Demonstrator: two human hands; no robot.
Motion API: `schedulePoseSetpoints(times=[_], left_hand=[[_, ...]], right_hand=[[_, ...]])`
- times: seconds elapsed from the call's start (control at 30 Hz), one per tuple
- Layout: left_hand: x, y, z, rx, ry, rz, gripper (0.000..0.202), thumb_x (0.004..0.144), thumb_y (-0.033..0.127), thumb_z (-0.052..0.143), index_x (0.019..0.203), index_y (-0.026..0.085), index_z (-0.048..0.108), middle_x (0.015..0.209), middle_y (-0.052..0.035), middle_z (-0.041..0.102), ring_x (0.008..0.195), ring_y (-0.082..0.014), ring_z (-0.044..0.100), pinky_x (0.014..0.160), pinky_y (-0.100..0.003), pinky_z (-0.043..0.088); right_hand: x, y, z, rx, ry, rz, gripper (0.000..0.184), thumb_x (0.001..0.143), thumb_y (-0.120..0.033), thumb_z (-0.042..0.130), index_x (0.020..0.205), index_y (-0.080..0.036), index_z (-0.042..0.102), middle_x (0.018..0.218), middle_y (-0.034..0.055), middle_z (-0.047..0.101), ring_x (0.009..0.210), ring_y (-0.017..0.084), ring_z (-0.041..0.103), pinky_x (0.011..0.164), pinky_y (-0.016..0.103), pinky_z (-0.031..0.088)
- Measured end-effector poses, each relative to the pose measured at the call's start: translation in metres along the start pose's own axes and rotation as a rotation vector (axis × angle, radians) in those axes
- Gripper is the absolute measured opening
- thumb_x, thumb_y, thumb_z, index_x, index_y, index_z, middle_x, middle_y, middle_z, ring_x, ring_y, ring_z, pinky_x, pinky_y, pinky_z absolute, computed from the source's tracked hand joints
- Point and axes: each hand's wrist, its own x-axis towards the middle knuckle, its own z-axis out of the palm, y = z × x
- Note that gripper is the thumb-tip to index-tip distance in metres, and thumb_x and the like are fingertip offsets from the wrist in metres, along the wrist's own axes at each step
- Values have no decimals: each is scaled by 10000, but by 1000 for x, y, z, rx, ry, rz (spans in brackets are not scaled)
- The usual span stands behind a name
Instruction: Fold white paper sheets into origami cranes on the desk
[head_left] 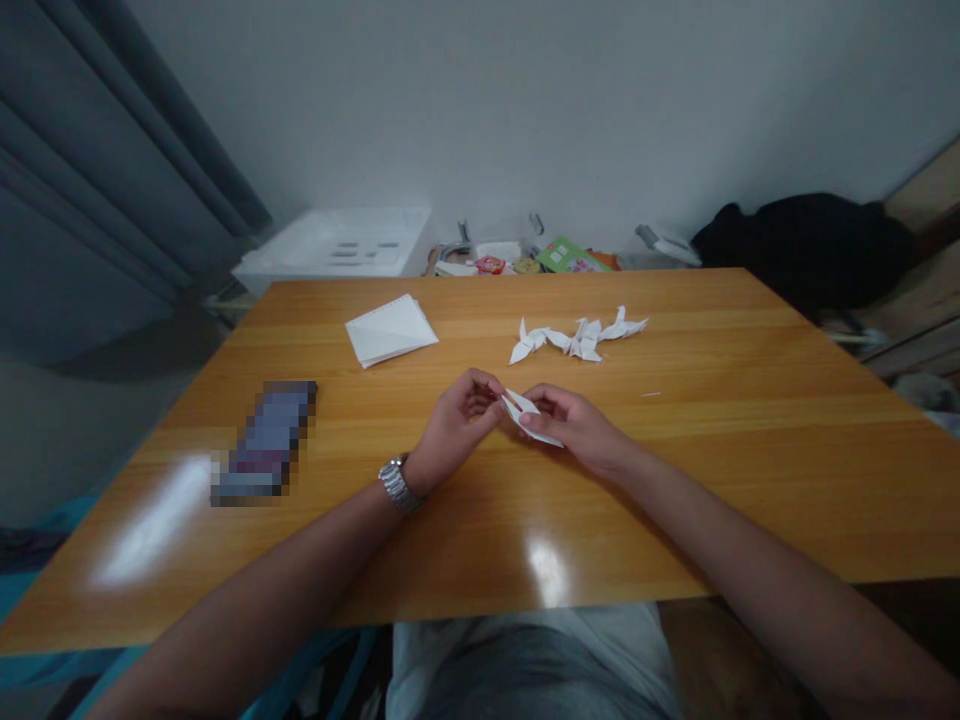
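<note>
Just on your side of a row of folded white paper figures (581, 340), a small folded paper (527, 405) sits between your two hands above the wooden table (480, 545). Your left hand (466, 405) has thumb and fingertips brought together on its narrow tip, while your right hand (576, 428) clamps the wider part, thumb laid on top; how the fingers underneath press, you cannot tell from here. Loose white sheets (391, 330) lie to the left of the row, a pixelated phone-like device (266, 440) rests farther left and closer to you, and a thin white sliver (650, 394) lies on your side of the row's right end. The split, slender points at your left fingertips look like the weak spot: too hard a pinch could crumple them, and a pull by one hand against the other could tear the paper along a crease. Should your right thumb ease off, the layers may spring apart and the fold lose its line. With the row so near your knuckles, a careless forward push could knock the figures askew, and your metal watch (400, 485) might scrape the tabletop if that wrist drops
</note>
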Motion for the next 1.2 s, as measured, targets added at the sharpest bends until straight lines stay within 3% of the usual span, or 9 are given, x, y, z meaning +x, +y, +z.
schedulePoseSetpoints(times=[0.27, 0.53, 1.2], left_hand=[[-1, 7, -4, 334, -21, 116, 124, 897, 199, 617, 999, 184, 549, 929, -31, 612, 840, -141, 625, 802, -290, 529], [-1, 12, -5, 550, -83, 212, 125, 897, 210, 623, 1011, 190, 574, 934, -27, 609, 860, -149, 602, 793, -280, 502], [-2, 14, -4, 570, -112, 189, 52, 917, 220, 612, 950, 187, 589, 906, -22, 613, 835, -154, 594, 759, -271, 478]], right_hand=[[-1, -2, 1, -110, 21, -62, 252, 814, -362, 755, 973, -198, 648, 949, 14, 656, 866, 163, 581, 811, 288, 431], [-1, 0, -1, -243, 13, -85, 244, 853, -416, 702, 951, -203, 636, 824, -12, 622, 680, 135, 513, 641, 261, 389], [-1, -1, -5, -382, 3, -99, 326, 847, -494, 696, 944, -183, 692, 863, 31, 676, 741, 175, 559, 675, 289, 416]])
